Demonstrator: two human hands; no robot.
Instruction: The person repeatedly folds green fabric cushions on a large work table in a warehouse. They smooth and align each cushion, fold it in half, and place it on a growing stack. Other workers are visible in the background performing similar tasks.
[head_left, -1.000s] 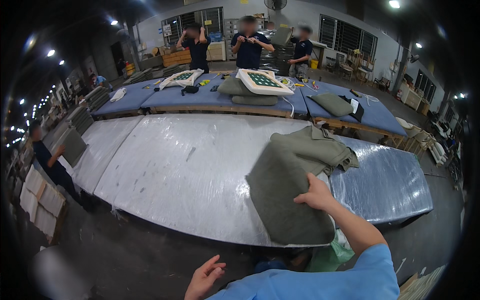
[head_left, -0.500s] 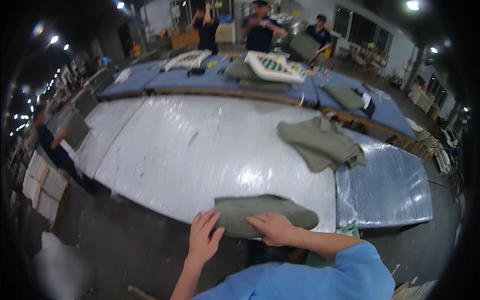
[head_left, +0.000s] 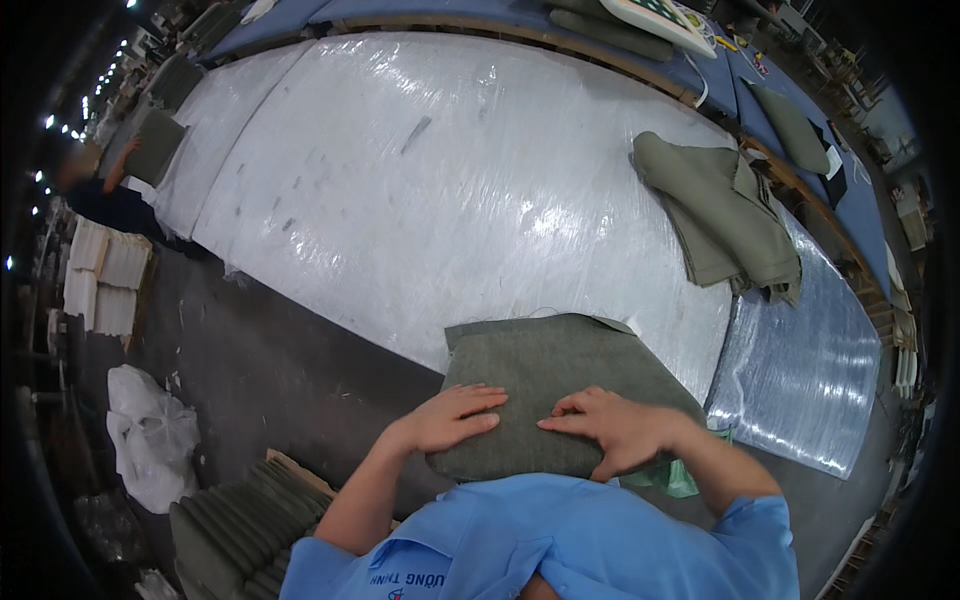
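Grey-green fabric under both palms: a cushion [head_left: 570, 365] at the wrapped table's [head_left: 390, 220] near edge, close to the near right corner, lower part overhanging toward the blue shirt [head_left: 580, 530]. Whether filled or merely a cover, cannot tell. Left hand [head_left: 455, 416] palm down, fingers together, nothing gripped; right hand [head_left: 615, 428] across the right half, fingers bent, thumb spread wide. Best, probably, to press evenly, anchor with one palm while smoothing outward with the other, and support the overhang against the body. Mind the loose threads at the far edge.

Wrinkled, glaring plastic film over the tabletop, likely slippery. By the right edge, a crumpled olive cloth [head_left: 715, 210], partly over the adjoining table [head_left: 800, 370]. Beyond the far edge, a blue worktable [head_left: 868, 230]. Leftward, a co-worker [head_left: 125, 212] with a grey-green panel [head_left: 157, 147]; on the dark floor [head_left: 280, 370], a white plastic bag [head_left: 150, 440].
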